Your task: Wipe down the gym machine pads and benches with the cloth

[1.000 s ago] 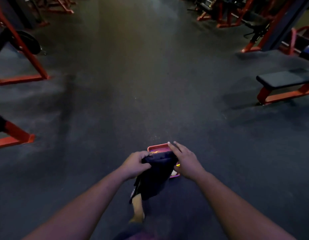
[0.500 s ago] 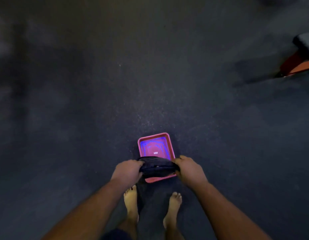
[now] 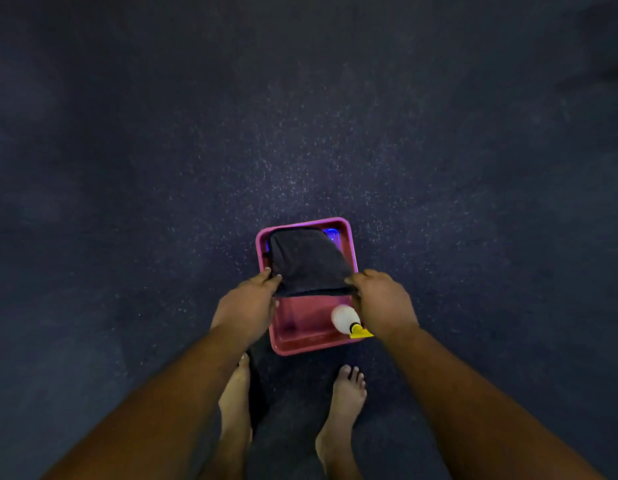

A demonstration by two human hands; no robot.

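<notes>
Gripping a dark, soft fabric cloth [image 3: 309,261] by its near edge, both hands are holding it stretched over a pink rectangular plastic tub [image 3: 349,237] sitting on the dark speckled rubber floor [image 3: 162,168]. The left hand [image 3: 246,306] is pinching the cloth's left corner, its fingers [image 3: 271,276] curled over the fabric with the thumb tucked underneath. The right hand [image 3: 383,303] is pinching the right corner the same way, its fingers [image 3: 356,279] bunched tight on the hem. Beyond the fingers of both hands, the cloth is draping away and covering the far half of the tub, where a patch of blue glow is showing just past its far right corner. Below the right fingers, close to the wrist, a white plastic bottle with a yellow nozzle [image 3: 345,320] is lying on its side inside the tub's near right corner, its yellow tip reaching the rim. Nearer than the tub, two bare feet [image 3: 345,396] are standing on the floor, one under each forearm.
</notes>
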